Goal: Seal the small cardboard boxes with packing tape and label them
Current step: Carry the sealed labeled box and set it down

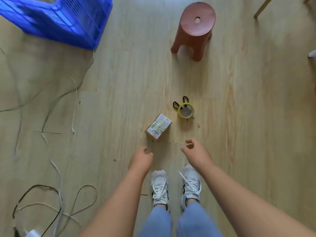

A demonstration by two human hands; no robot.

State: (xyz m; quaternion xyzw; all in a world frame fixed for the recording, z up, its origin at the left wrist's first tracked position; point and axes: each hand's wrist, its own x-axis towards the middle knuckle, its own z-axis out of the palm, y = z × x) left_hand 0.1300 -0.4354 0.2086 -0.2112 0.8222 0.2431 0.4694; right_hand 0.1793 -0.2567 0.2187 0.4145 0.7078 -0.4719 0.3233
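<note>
Box (pixel 159 128): mid-frame on floor (pixel 119 100)
Hands: left hand (pixel 141 159), right hand (pixel 195 152) loose, empty
Risk: scissors (pixel 176 104) under tape (pixel 179 112), might nick fingers

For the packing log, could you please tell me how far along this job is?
The small box already looks taped and labelled. Nothing is in hand: left hand and right hand are empty. Tape roll and scissors lie nearby; no further box is visible.

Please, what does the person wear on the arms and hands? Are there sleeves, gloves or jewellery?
Nothing is worn there. The left hand and right hand have no gloves, rings or watch. The left forearm and right forearm are uncovered, with no sleeve in view.
</note>
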